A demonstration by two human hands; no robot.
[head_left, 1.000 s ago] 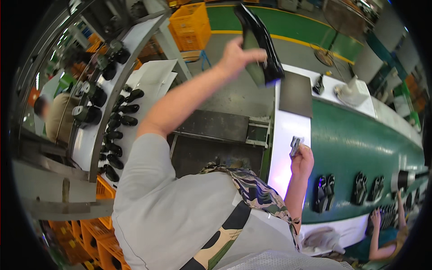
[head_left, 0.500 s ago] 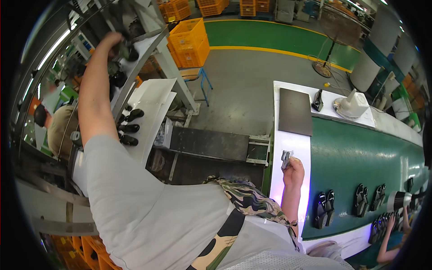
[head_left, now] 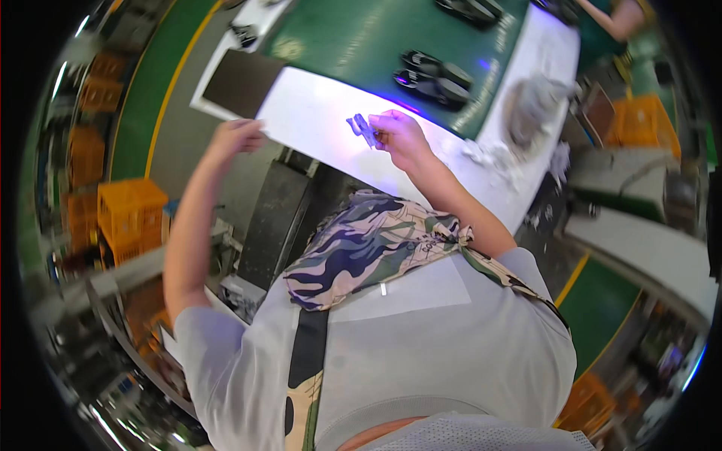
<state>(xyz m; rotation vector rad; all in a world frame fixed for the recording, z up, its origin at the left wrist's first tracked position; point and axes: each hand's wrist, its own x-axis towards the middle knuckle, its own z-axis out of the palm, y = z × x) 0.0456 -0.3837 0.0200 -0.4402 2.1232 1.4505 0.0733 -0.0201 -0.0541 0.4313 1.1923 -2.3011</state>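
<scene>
My right hand [head_left: 402,137] is above the white bench edge [head_left: 316,101], pinching a small grey piece with prongs [head_left: 362,131], tinted violet by the light there. Its exact kind I cannot make out. Off to the left, my left hand [head_left: 239,138] hangs in the air by the bench corner, close to a dark flat board [head_left: 244,81]. Its fingers are curled together, slightly blurred, with nothing visible in them. Beyond my right hand, a pair of black sandals [head_left: 432,79] lies on the green belt [head_left: 338,45].
More black sandals [head_left: 472,10] lie farther along the belt. Crumpled white material [head_left: 492,156] and a plastic-wrapped bundle [head_left: 530,105] sit at the right of the bench. Orange crates [head_left: 128,214] stand at left. Another person's arm [head_left: 613,21] shows at the far right.
My body has turned from the shoe rack toward the bench. My left hand has left the black shoes on the rack and swung over near the bench. My right hand still holds the grey piece.
</scene>
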